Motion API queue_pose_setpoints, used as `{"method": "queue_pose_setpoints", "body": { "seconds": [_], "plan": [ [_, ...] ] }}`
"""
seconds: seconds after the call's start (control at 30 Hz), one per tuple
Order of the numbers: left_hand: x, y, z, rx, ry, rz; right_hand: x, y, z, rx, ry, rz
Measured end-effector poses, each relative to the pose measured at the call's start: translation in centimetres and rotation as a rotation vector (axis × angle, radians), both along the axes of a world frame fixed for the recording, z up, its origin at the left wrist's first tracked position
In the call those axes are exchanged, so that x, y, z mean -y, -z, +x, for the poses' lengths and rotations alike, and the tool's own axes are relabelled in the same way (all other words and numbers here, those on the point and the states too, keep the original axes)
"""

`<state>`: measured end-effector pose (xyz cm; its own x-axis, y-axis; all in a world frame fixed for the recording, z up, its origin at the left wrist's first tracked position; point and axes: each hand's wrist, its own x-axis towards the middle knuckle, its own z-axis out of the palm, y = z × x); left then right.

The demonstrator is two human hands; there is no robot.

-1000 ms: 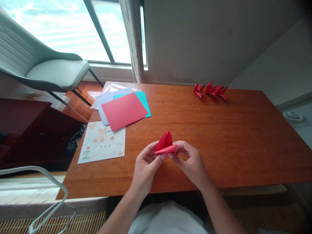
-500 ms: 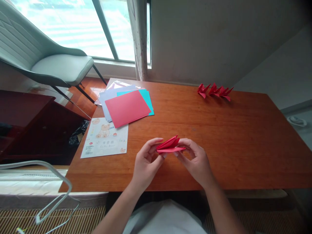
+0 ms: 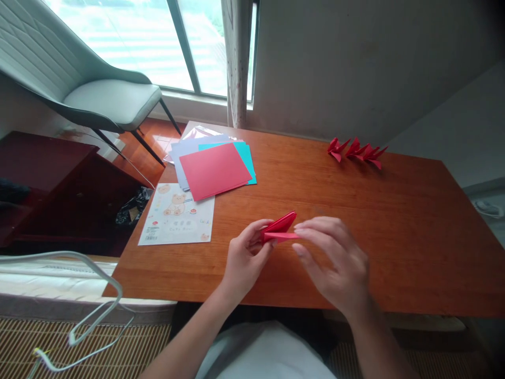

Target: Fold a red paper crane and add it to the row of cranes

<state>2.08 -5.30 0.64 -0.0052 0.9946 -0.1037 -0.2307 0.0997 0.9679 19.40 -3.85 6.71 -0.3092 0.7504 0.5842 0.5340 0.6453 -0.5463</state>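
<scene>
Surface: one wooden table [image 3: 394, 221] under a window; one grey chair [image 3: 110, 102] beyond its left corner.
Sheets: one fanned paper stack [image 3: 215, 168] (red on top); one printed bear sheet [image 3: 177, 216] just beside it.
Hands: left hand [image 3: 244, 258] pinches one folded red paper [image 3: 280, 226] above the table's near edge; right hand [image 3: 339, 263] is spread and blurred, fingertips at the paper's tip.
Far edge: three red folded figures [image 3: 357, 150], well apart from the hands.

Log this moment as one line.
left hand: pinches folded red paper | right hand: open, fingertips at paper's tip | under them: wooden table | far side: red folded figures
</scene>
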Motion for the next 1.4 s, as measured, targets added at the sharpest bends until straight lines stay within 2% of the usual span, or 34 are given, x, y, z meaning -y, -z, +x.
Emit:
{"method": "queue_pose_setpoints", "body": {
  "seconds": [0.07, 0.2, 0.43, 0.63, 1.0, 1.4],
  "plan": [
    [0.0, 0.0, 0.0, -0.061, 0.026, 0.025, -0.5, -0.3, -0.6, 0.143, -0.060, 0.008],
    [0.0, 0.1, 0.0, -0.136, 0.049, 0.068, -1.5, 0.4, -1.4, 0.348, -0.095, -0.070],
    [-0.1, 0.6, 0.1, -0.217, 0.037, 0.123, -2.1, 0.2, -1.6, 0.443, -0.100, -0.069],
    [0.1, 1.2, 0.3, -0.447, 0.026, 0.223, -2.0, 0.0, -1.9, 0.509, -0.058, -0.054],
    [0.2, 1.2, 0.2, -0.527, 0.012, 0.296, -2.1, -0.3, -2.1, 0.558, -0.086, -0.100],
    [0.1, 1.0, 0.1, -0.435, 0.010, 0.226, -2.0, -0.2, -1.6, 0.447, -0.097, -0.156]
  ]
}}
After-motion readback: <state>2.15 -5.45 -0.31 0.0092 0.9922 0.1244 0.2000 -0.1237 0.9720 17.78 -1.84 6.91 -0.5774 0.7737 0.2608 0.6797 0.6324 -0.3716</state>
